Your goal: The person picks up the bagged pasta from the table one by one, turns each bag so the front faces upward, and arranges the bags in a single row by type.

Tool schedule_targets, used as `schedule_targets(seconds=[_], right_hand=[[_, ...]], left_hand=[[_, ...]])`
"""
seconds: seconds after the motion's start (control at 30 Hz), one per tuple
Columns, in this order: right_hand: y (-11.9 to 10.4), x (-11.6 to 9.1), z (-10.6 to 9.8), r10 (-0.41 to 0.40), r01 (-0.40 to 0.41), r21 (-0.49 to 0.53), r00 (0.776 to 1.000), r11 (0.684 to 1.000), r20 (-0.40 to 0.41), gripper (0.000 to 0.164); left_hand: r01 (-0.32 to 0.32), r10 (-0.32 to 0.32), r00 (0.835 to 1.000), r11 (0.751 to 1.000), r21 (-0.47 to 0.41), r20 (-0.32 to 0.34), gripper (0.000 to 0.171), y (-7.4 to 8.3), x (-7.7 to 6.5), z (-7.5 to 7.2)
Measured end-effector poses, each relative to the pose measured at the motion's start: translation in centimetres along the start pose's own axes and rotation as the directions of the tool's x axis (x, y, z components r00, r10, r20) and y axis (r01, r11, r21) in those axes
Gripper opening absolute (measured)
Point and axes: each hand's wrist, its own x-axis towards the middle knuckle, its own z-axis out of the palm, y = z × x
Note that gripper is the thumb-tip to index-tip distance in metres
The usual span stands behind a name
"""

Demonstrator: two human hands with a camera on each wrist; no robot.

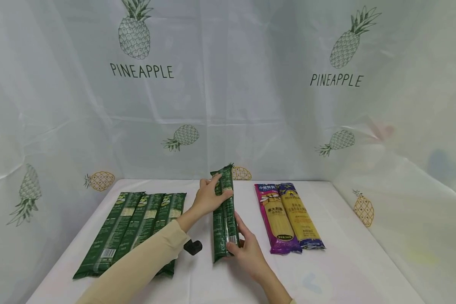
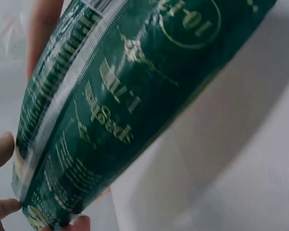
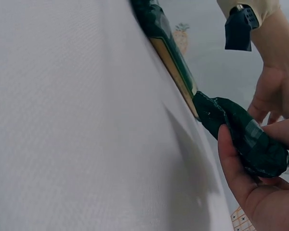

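Both hands hold a green spaghetti pack (image 1: pixel 225 217) (image 2: pixel 111 91) up over the middle of the table, its back seam and barcode showing. Around its far end curl the fingers of my left hand (image 1: pixel 208 198) (image 3: pixel 274 94). My right hand (image 1: pixel 248 252) (image 3: pixel 262 199) grips the near end, thumb on the face close to the barcode. To the left lie three matching green packs (image 1: pixel 112 232) side by side, the rightmost partly hidden by my left sleeve. On the right are a purple-and-blue pasta pack (image 1: pixel 279 217) and a yellow-and-blue one (image 1: pixel 301 215), touching.
The table (image 1: pixel 338 266) has a white cover. Behind it hangs a pale curtain (image 1: pixel 235 84) printed with pineapples, and more curtain falls along both sides. A small black device (image 1: pixel 192 247) (image 3: pixel 239 31) sits at my left wrist.
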Motion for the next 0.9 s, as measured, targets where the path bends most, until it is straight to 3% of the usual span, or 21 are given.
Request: schedule_targets(seconds=[0.2,0.53,0.9], right_hand=[[0.2,0.0,0.1,-0.007,0.007,-0.057,1.000,0.998,-0.005,0.094],[0.2,-0.1,0.0,0.007,-0.007,-0.039,1.000,0.999,0.004,0.092],[-0.7,-0.1,-0.1,0.110,-0.108,-0.068,0.994,0.992,0.022,0.083]], left_hand=[[-0.015,0.015,1.000,1.000,0.002,0.012,0.081,-0.1,0.0,0.4],[-0.062,0.063,0.998,0.997,-0.041,0.014,0.071,-1.0,0.3,0.8],[-0.067,0.064,0.997,0.994,-0.086,-0.039,0.064,-1.5,0.5,1.0]])
